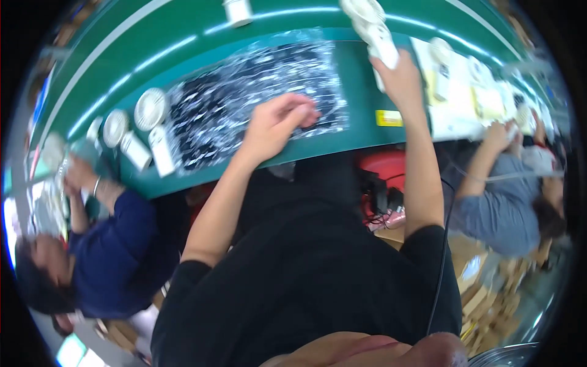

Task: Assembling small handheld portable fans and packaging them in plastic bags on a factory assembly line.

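My right hand (400,79) is wrapped around the handle of a white handheld fan (382,43), whose round head points away from me at the top of the picture. My left hand (278,125) hovers over or rests on a dark sheet in clear, wrinkled plastic (214,110) on the green table (361,92); its fingers are curled in, and nothing shows between them. Left of the sheet lie two more white fans, one right beside it (160,147) and another (136,150) further left.
A white fan or its base (238,11) stands at the far side. Right of my right hand are a yellow label (389,118) and a pale mat (452,125) bearing another fan (440,67). Co-workers sit on the left (122,251) and right (501,208), hands at the table. A red stool (382,162) is below.
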The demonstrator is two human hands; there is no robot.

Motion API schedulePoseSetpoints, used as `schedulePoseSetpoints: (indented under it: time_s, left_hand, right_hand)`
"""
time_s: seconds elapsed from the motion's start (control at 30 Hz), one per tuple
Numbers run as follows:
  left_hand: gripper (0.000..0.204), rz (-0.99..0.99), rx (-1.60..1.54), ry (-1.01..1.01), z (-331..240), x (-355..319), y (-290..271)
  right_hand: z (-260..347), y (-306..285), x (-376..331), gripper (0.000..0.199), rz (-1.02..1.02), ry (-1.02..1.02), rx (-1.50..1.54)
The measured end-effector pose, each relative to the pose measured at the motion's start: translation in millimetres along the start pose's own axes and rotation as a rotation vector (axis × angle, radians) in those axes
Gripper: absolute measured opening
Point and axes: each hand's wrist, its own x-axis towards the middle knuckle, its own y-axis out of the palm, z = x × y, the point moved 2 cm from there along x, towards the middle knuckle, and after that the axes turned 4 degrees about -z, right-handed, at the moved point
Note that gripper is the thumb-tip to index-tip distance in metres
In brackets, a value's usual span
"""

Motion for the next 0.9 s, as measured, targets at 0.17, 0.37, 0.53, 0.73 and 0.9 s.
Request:
schedulePoseSetpoints:
  time_s: [0.17, 0.37, 0.53, 0.73, 0.9]
  left_hand:
    - [0.021, -0.001, -0.052, 0.026, 0.3, -7.7, -14.7]
    - [0.027, -0.004, -0.135, 0.008, -10.6, -14.2, -3.6]
    - [0.034, -0.171, -0.249, 0.181, -15.2, -4.6, 3.2]
    - [0.041, -0.444, -0.346, 0.113, -48.7, -45.1, -110.5]
    - [0.036, -0.122, -0.601, 0.162, -67.9, -39.3, -156.7]
  right_hand:
    - [9.9, 10.7, -41.4, 0.06, 0.024, -0.016, -0.012]
    - [18.7, -29.5, -45.5, 0.055, -0.052, 0.056, 0.094]
    - [127.3, -0.7, -126.0, 0.043, 0.119, -0.182, 0.233]
    - [126.3, 29.4, -105.2, 0.036, 0.28, -0.124, 0.655]
    - [166.8, 73.2, -105.7, 0.024, 0.379, -0.385, 0.571]
